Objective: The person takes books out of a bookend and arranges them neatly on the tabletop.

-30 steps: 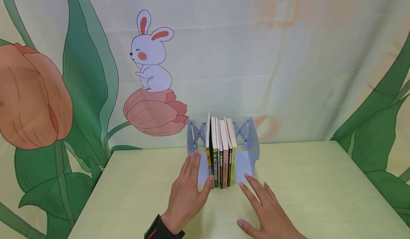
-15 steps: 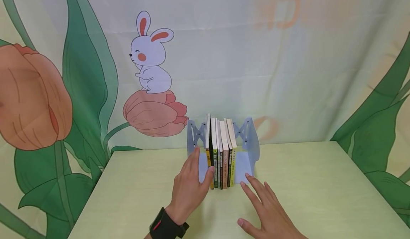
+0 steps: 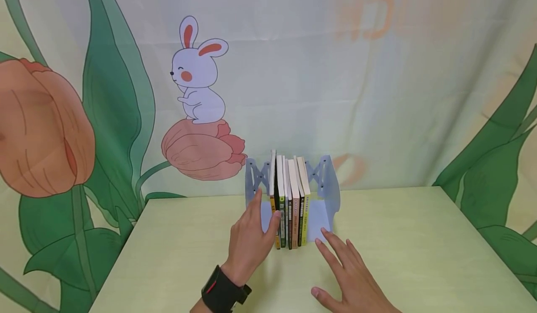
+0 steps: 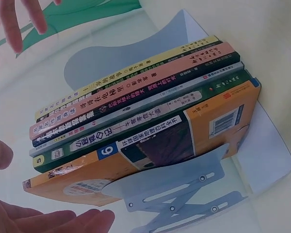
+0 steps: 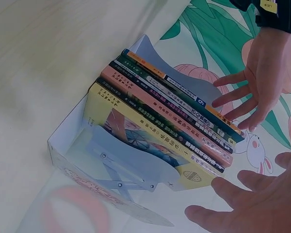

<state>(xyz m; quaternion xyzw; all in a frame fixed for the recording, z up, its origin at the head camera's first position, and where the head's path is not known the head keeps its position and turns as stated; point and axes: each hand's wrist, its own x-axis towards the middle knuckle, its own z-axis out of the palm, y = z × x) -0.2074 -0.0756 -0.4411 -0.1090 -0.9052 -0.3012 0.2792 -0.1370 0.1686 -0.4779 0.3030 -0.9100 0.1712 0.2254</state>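
Observation:
Several thin books stand upright in a row, such as the pink-spined book (image 3: 295,222), the yellow book (image 5: 136,131) at the right end and the orange book (image 4: 213,124) at the left end. They sit in a pale blue bookend stand (image 3: 331,182) with crossed metal slats. My left hand (image 3: 251,243) hovers at the row's left front, fingers extended and thumb before the left-hand spines; I cannot tell whether it touches them. Apart from the books, to the right and in front, my right hand (image 3: 350,275) is spread with nothing in it.
The stand rests on a pale yellow-green table (image 3: 411,238), near its back edge. Behind hangs a cloth backdrop (image 3: 293,70) printed with a rabbit and tulips. A black band (image 3: 222,289) is on the left wrist.
My left hand has moved a little forward and to the right, its thumb rising along the spines. My right hand, the books and the stand stay in place.

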